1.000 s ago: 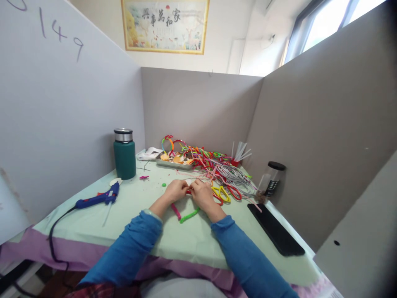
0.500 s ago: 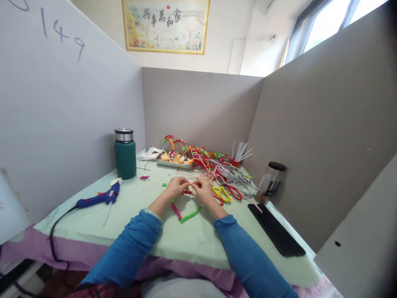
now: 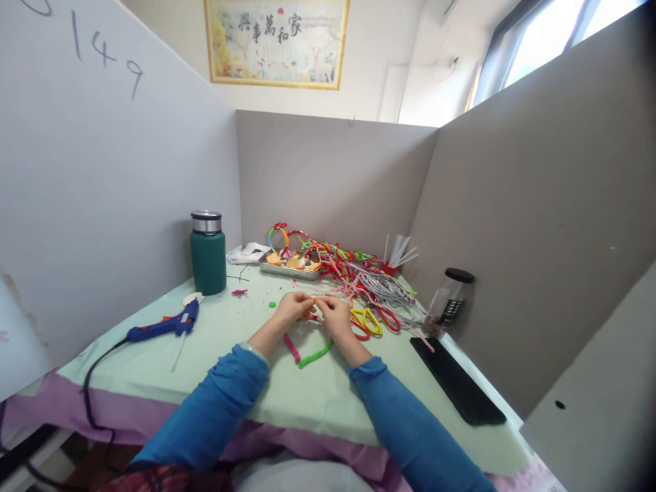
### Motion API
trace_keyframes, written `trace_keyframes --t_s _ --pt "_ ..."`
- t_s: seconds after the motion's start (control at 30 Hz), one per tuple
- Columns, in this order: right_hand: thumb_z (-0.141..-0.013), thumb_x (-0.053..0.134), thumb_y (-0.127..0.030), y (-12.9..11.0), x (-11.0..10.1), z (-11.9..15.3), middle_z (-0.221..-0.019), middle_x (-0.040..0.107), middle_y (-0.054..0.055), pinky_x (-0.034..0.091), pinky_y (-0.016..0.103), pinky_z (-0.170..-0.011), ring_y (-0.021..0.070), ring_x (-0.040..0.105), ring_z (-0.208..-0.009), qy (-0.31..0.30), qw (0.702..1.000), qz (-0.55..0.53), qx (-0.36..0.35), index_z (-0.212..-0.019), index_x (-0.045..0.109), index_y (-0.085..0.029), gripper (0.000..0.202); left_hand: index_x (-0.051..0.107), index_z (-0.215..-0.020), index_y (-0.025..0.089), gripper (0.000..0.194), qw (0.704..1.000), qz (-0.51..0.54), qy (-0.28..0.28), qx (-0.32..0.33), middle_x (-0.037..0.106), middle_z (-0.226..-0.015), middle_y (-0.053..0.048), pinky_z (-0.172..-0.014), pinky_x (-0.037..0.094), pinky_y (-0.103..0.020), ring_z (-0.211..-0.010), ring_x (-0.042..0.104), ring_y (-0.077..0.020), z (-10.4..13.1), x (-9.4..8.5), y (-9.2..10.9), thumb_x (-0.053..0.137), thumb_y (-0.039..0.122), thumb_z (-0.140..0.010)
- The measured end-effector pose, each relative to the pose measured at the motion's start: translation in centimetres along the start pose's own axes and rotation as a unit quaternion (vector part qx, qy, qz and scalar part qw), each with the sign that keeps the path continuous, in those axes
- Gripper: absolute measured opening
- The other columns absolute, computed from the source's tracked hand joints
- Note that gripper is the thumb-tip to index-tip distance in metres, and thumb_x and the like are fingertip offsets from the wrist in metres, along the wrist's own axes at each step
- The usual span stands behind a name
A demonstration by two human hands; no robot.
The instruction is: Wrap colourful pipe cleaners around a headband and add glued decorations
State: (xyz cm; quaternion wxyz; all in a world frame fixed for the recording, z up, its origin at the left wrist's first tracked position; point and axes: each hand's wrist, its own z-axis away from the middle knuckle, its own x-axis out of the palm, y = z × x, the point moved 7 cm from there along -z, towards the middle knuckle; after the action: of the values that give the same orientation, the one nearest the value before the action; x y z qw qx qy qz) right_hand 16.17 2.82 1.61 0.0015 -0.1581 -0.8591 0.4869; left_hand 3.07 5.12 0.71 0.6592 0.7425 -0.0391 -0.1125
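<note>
Between my fingertips is a small orange piece of pipe cleaner (image 3: 314,299). My left hand (image 3: 293,307) pinches it from one side and my right hand (image 3: 334,316) from the other, both just above the table. Below my hands, a bent fuzzy pipe cleaner shape shows a pink part (image 3: 292,348) and a green part (image 3: 316,354), meeting in a point towards me. Its far side is partly hidden by my hands; whether the orange piece joins it, I cannot tell. Red and yellow scissor handles (image 3: 366,321) lie right beside my right hand.
A glue gun (image 3: 161,329) with its cord and a green bottle (image 3: 208,263) are at left. A metal tray (image 3: 290,272) of small pieces stands behind, beside heaped pipe cleaners (image 3: 353,263). At right are a clear jar (image 3: 449,304) and a black flat object (image 3: 456,383). Partitions surround the table.
Both hands stay together, pinching the orange piece, with only slight finger movement. The whole view has shifted a little; the things on the table have not moved.
</note>
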Motion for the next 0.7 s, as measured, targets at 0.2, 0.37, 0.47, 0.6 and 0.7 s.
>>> trace_keyframes --t_s 0.2,0.37,0.47,0.6,0.7 --pt "-0.076 0.054 -0.030 -0.2 -0.1 -0.1 -0.074 0.070 0.004 0.045 0.027 -0.064 0.0175 0.061 -0.068 -0.010 0.997 0.073 -0.004 -0.076 0.070 -0.017 0.020 0.058 -0.074 0.013 0.019 0.999 -0.036 0.012 0.024 0.062 -0.060 0.000 -0.046 0.041 -0.020 -0.044 0.052 -0.0078 -0.2 -0.2 0.3 0.062 0.031 -0.072" --pt "-0.078 0.054 -0.027 -0.8 -0.1 0.2 -0.079 0.070 0.005 0.043 0.027 -0.068 0.0176 0.060 -0.074 -0.022 0.987 0.155 -0.046 -0.077 0.072 -0.019 0.020 0.059 -0.076 0.014 0.016 0.997 -0.067 0.019 0.037 0.062 -0.062 0.000 -0.046 0.041 -0.021 -0.046 0.053 -0.0088 -0.1 -0.3 0.5 0.058 0.030 -0.075" --pt "-0.080 0.054 -0.028 -0.8 0.1 0.2 -0.080 0.069 0.004 0.042 0.026 -0.067 0.0172 0.060 -0.074 -0.036 0.979 0.191 -0.057 -0.078 0.072 -0.020 0.019 0.059 -0.075 0.014 0.017 0.992 -0.117 0.014 0.054 0.060 -0.057 0.001 -0.047 0.040 -0.022 -0.045 0.052 -0.0094 -0.1 -0.3 0.8 0.054 0.030 -0.077" --pt "-0.081 0.055 -0.026 -0.8 0.2 0.1 -0.087 0.069 0.004 0.042 0.026 -0.069 0.0162 0.059 -0.077 -0.051 0.972 0.221 -0.067 -0.087 0.070 -0.020 0.018 0.063 -0.074 0.015 0.019 0.952 -0.280 0.034 0.117 0.062 -0.058 -0.001 -0.054 0.039 -0.023 -0.051 0.053 -0.0115 0.1 -0.4 1.8 0.051 0.029 -0.079" --pt "-0.083 0.053 -0.025 -1.6 0.3 0.5 -0.090 0.067 0.004 0.040 0.025 -0.070 0.0157 0.058 -0.079 -0.067 0.951 0.284 -0.099 -0.089 0.068 -0.021 0.017 0.067 -0.077 0.016 0.019 0.910 -0.379 0.049 0.161 0.067 -0.069 -0.004 -0.060 0.038 -0.023 -0.063 0.056 -0.0138 0.5 -0.3 2.6 0.051 0.025 -0.079"
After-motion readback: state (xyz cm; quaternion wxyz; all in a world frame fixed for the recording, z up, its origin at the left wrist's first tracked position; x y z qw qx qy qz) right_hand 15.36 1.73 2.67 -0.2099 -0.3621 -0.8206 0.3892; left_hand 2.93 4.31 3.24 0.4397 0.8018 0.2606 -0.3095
